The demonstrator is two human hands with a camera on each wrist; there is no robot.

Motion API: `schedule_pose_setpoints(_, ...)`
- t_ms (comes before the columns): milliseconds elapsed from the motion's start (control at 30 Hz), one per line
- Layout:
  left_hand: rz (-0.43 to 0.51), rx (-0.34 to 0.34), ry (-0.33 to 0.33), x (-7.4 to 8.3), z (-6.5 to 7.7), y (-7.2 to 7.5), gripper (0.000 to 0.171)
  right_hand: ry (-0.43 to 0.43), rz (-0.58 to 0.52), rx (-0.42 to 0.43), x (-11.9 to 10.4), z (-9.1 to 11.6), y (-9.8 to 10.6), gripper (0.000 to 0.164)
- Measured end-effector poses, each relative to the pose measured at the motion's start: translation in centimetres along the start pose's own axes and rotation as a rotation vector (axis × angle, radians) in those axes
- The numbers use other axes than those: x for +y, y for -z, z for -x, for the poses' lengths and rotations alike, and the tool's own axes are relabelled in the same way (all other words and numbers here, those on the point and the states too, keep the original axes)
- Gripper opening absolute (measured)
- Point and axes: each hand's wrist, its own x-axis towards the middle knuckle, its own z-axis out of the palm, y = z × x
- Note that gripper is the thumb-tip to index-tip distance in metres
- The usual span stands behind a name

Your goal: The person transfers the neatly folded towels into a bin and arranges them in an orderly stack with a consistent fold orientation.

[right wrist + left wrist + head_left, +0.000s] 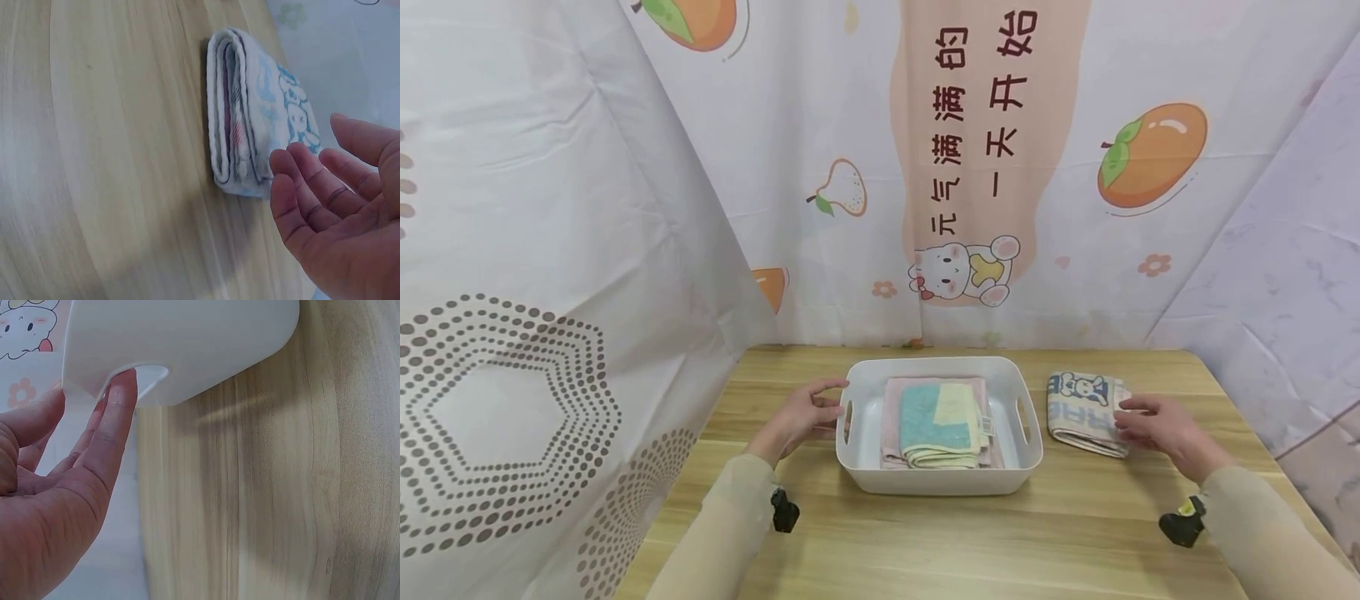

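A white plastic basket (937, 482) with side handle holes stands on the wooden table. Inside lies a folded pink towel (891, 425), with a folded blue and yellow towel (934, 417) on top. My left hand (805, 417) is at the basket's left side; in the left wrist view its thumb meets the rim while the fingers (119, 406) reach the handle hole, pinching the edge. To the right sits a folded white towel (1081, 412) with a blue bear print. My right hand (1168, 429) is beside its right edge, fingers loosely bent, holding nothing; contact is unclear.
The wooden table (925, 550) ends at a patterned curtain (850, 267) hanging behind it. Another curtain (512, 417) hangs along the left side. Black wrist devices (786, 510) are attached at both sleeves.
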Motion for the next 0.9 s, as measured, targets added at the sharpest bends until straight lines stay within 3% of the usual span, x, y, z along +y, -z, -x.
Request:
schedule_pose_setpoints(367, 0.013, -0.011, 0.004, -0.2, 0.0, 0.1, 0.051, -0.08, 0.068, 0.037, 0.6, -0.4, 0.3, 0.07)
schedule_pose_setpoints(900, -0.006, -0.038, 0.004, 0.2, 0.2, 0.3, 0.052, -0.135, 0.111, 0.06, 0.8, -1.4, 0.0, 0.063)
